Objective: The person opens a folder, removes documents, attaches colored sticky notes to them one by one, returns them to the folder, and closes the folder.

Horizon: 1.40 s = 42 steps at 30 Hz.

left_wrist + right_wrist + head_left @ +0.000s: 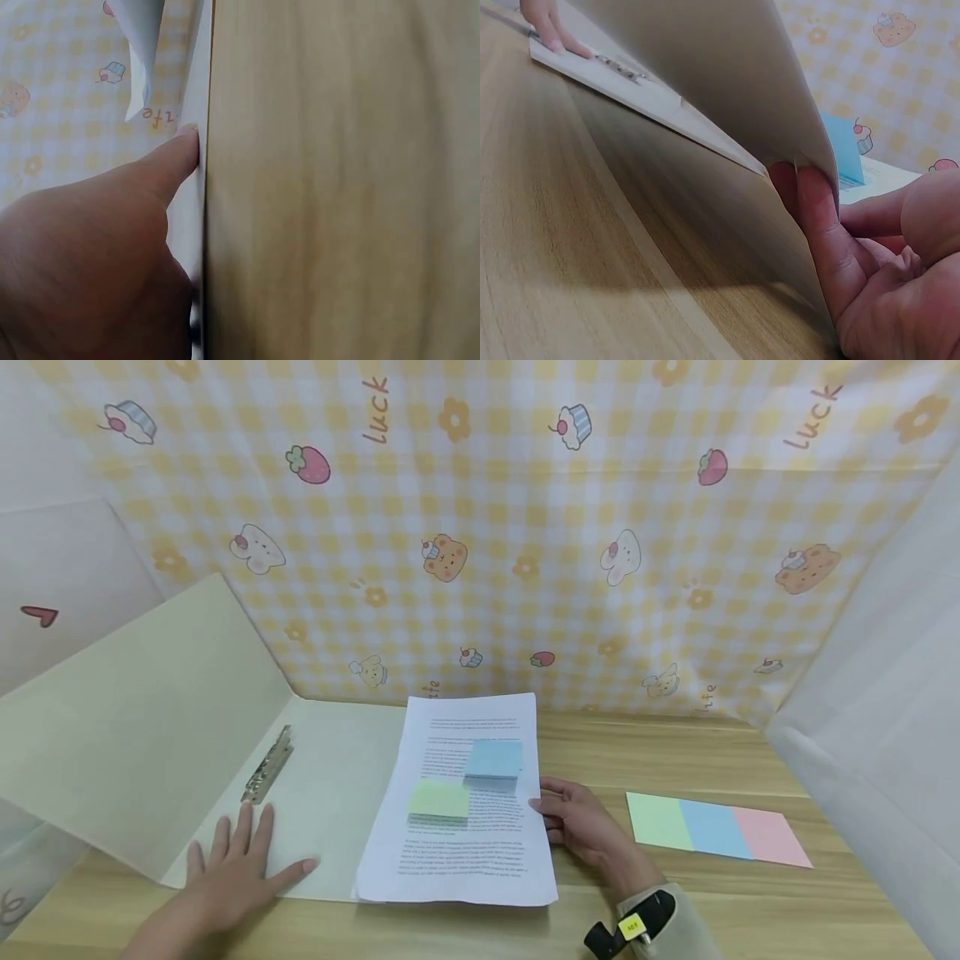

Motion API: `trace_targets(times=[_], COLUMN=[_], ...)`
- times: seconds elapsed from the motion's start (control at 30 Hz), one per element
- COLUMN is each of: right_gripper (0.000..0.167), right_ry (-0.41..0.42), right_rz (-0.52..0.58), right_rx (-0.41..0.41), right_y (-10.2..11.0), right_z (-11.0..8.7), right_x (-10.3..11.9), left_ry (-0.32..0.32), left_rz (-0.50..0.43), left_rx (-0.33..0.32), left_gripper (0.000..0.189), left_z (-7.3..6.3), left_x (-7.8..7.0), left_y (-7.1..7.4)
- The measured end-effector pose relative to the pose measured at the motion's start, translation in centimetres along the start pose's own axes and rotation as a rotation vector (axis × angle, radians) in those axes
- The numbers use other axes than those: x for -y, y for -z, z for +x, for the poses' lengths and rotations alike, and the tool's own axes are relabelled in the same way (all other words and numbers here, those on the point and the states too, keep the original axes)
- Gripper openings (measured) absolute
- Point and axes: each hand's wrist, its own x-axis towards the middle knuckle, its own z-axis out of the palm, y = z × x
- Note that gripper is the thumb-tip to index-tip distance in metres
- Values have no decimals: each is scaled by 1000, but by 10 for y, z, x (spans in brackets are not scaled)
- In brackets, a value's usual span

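Observation:
A cream file folder [337,793] lies spread on the table, its cover raised at the left. My left hand [225,881] rests on its inner face with the fingers spread, just below the metal clip [268,767]. With thumb and fingers my right hand [581,827] pinches the right edge of some printed paper [468,856], which overlaps the folder's right side. The right wrist view shows that paper tilted up from the table. On it sit a blue sticky note pad [495,758] and a green sticky note pad [438,799].
Right of my right hand, a strip of green, blue and pink sheets [716,828] lies on the wooden table [675,743]. A yellow checked cloth [517,635] hangs along the back, with white cloth [870,635] at the sides.

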Motion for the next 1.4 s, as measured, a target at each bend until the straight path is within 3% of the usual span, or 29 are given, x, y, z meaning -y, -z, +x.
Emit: trace_targets(times=[0.4,0.57,0.83,1.17,1.4], right_gripper=[48,50,50,49,49], right_ry=[-2,-5,-7,3,0], right_rz=[-4,-3,-16,-39,-87], right_rx=[3,1,-18,-44,-98], right_y=[1,4,10,13,16], right_z=[-1,-1,-2,-3,-3], right_x=[1,2,3,8,6], left_ry=[33,37,33,62,16], left_rz=[1,23,-16,3,11], left_rx=[26,35,14,25,19], left_gripper=[114,117,115,118,112], left_z=[-5,-9,-12,-19,-23], left_x=[-23,-39,-68,-106,-121], left_y=[-10,-20,-39,-46,-48])
